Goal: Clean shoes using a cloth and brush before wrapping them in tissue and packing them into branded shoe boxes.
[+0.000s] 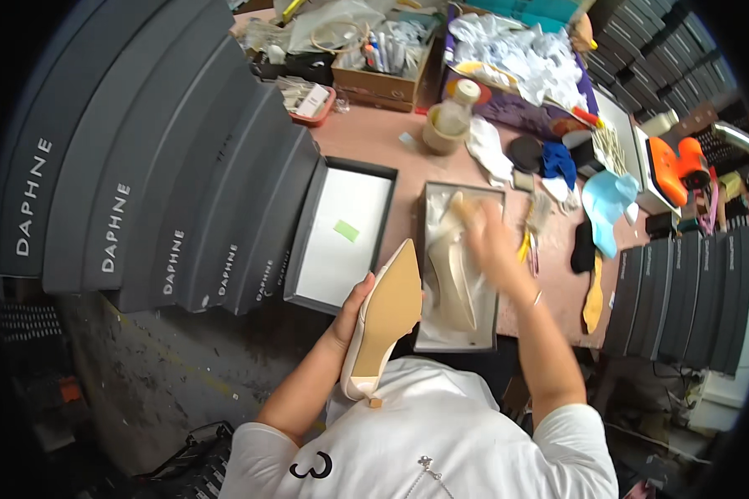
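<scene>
My left hand [351, 309] grips a cream pointed-toe heeled shoe [384, 320], tan sole up, toe pointing away from me, just left of an open dark shoebox [423, 249] lined with white paper. A second cream shoe [451, 279] lies inside that box. My right hand [489, 241] is blurred over the box's right side, touching the paper or the shoe there; whether it grips anything is unclear.
The box lid [341, 237], white inside with a green sticker, lies to the left. Stacks of dark shoeboxes [158, 166] stand left and right [682, 283]. A bottle [453, 112], cardboard trays, white paper, a blue cloth [607, 204] and an orange tool [678, 166] crowd the far table.
</scene>
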`<state>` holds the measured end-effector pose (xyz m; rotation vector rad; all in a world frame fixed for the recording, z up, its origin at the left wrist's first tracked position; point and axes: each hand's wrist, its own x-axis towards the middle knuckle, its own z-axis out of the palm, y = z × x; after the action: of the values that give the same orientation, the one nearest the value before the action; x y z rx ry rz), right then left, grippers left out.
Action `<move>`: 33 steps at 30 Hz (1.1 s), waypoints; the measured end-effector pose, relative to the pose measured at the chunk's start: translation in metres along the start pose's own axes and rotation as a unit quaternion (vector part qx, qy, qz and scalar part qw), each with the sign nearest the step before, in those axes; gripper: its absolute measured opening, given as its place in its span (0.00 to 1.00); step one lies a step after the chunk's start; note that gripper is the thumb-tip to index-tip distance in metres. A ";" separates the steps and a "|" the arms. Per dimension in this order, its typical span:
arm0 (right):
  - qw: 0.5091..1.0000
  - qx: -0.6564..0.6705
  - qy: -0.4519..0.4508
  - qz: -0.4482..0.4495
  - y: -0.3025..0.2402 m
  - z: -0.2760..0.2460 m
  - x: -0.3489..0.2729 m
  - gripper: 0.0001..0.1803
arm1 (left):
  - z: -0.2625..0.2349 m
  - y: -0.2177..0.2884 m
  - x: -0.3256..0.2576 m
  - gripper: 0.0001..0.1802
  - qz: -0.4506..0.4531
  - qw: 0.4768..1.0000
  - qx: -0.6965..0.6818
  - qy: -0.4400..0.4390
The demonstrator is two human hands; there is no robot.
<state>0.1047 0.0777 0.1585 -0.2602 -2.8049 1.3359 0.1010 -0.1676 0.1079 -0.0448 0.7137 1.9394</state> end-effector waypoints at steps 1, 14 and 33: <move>0.998 0.045 -0.005 -0.035 -0.008 0.014 -0.041 0.19 | 0.001 -0.007 -0.001 0.43 -0.022 1.000 -0.002 0.016; 0.978 -0.036 0.052 -0.200 -0.031 0.055 -0.144 0.09 | 0.045 -0.062 -0.032 0.36 0.032 0.996 0.058 0.055; 0.982 -0.098 0.034 -0.158 -0.044 0.055 -0.130 0.10 | 0.044 -0.068 -0.030 0.40 0.044 0.993 0.000 0.108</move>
<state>0.2214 -0.0122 0.1643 0.1302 -2.7711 0.9677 0.1846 -0.1498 0.1234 -0.2305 0.8718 2.0379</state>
